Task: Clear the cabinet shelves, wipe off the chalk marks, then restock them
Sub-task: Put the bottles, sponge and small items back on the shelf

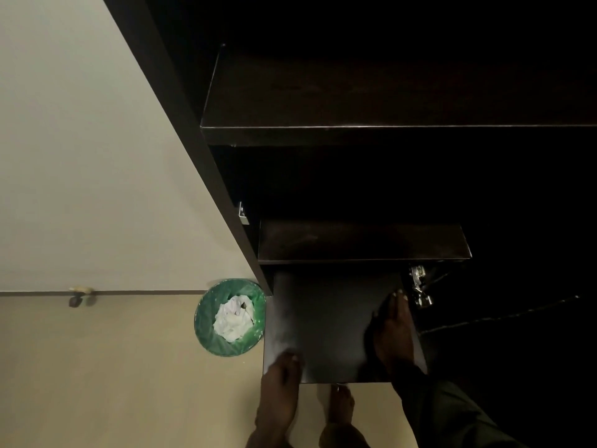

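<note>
One right hand [392,324] flat, fingers straight, holding nothing, on dim bottom shelf [326,321]; interior dark.

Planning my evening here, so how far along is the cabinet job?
Cleared: the top shelf and middle shelf sit bare. In hand: the right hand lies flat on the bottom panel, whose left side shows pale haze. Left: finishing the wipe, then restocking.

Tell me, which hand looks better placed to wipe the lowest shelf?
Probably the right. The right hand lies flat, fingers straight, on the lowest shelf near its right edge. Pale smears show towards the left. The left hand is out of view. No cloth is visible.
</note>
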Motion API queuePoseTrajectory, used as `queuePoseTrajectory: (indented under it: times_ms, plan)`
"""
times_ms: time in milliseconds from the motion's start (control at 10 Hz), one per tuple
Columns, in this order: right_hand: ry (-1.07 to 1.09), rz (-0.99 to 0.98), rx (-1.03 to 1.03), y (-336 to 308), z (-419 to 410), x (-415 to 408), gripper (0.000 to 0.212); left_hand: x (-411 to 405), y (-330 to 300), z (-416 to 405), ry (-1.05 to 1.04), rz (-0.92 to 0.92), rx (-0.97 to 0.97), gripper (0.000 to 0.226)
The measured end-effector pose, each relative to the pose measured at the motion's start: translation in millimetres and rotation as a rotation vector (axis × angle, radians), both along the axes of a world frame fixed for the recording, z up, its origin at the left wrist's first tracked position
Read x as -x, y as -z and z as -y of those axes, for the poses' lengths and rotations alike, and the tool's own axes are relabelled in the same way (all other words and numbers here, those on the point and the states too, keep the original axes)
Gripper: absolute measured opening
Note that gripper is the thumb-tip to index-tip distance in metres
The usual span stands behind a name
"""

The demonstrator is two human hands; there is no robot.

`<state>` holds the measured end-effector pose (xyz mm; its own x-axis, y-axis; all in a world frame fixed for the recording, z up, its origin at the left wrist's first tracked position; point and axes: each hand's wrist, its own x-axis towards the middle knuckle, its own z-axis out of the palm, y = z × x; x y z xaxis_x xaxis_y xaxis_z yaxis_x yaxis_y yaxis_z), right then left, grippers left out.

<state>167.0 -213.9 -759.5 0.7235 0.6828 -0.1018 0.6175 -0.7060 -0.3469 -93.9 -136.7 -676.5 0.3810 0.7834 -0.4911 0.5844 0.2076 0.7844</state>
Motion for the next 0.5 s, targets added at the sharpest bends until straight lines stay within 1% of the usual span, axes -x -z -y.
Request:
queuePoseTrajectory:
  times_ms: [100,200,300,400,500]
  plan:
    - [-0.094,0.058,-0.074,-21,-8,56,0.099,3,3,0,-0.048,0.004,-0.009,0.024]
    - [-0.337,0.038,-0.046,-7,6,105,0.073,0,4,-6,-0.065,0.001,-0.036,0.026]
    - [-0.46,-0.03,-0.083,4,10,156,0.061,-4,9,-14,-0.054,0.001,-0.069,0.025]
    - [-0.442,-0.008,-0.072,-15,10,129,0.061,-11,14,-26,-0.006,-0.017,-0.111,0.025]
    - [-0.134,0.028,-0.026,-23,-3,58,0.066,-21,12,-44,0.033,-0.069,-0.158,0.025]
